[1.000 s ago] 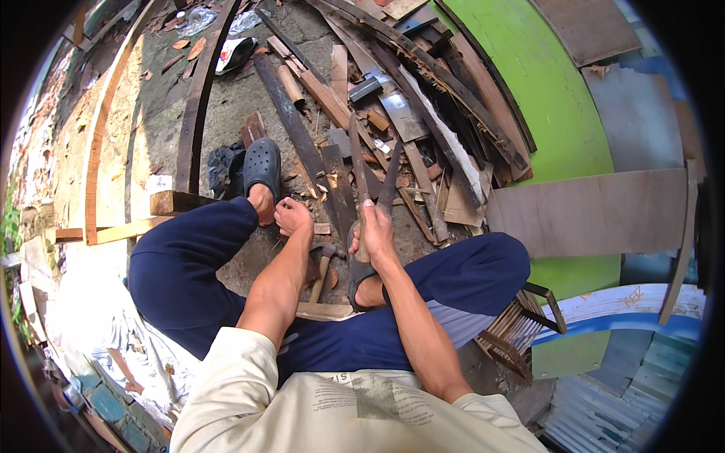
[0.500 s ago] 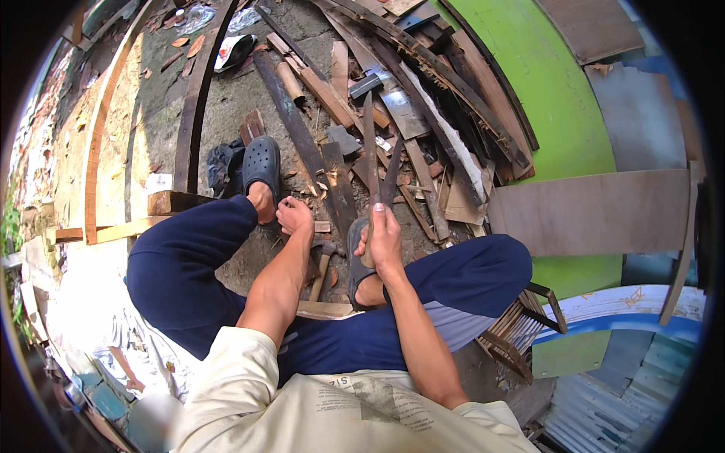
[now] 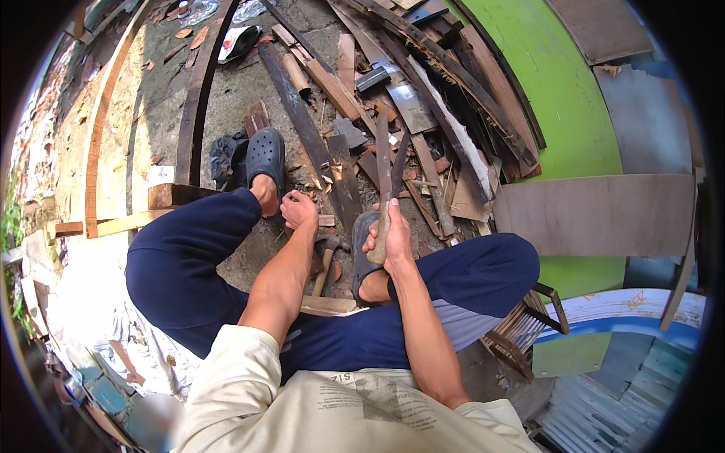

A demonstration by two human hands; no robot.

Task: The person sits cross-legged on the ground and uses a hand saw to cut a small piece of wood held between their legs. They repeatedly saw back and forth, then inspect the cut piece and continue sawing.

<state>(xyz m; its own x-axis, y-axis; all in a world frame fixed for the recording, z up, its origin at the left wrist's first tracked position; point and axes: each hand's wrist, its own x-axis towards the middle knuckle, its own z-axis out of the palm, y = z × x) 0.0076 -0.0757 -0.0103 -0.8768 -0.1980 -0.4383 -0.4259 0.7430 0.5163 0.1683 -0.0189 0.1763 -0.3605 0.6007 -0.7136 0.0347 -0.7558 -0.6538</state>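
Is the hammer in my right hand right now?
No, the hammer lies on the ground, while the right hand grips a different, long tool.

Blade (image 3: 384,155) sits in right hand (image 3: 394,235). Hammer (image 3: 323,270) lies on ground (image 3: 236,94), left of right shoe (image 3: 364,253). Bag (image 3: 225,160): left of left shoe (image 3: 265,155). Timber pile (image 3: 445,83): ahead, rightward. Panel (image 3: 559,98): right of pile.

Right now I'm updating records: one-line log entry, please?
right hand: grips long-bladed tool; left hand: curled near left clog; hammer: beside right clog

Cream printed T-shirt (image 3: 325,415), navy trousers (image 3: 185,268), dark perforated clogs (image 3: 266,153)
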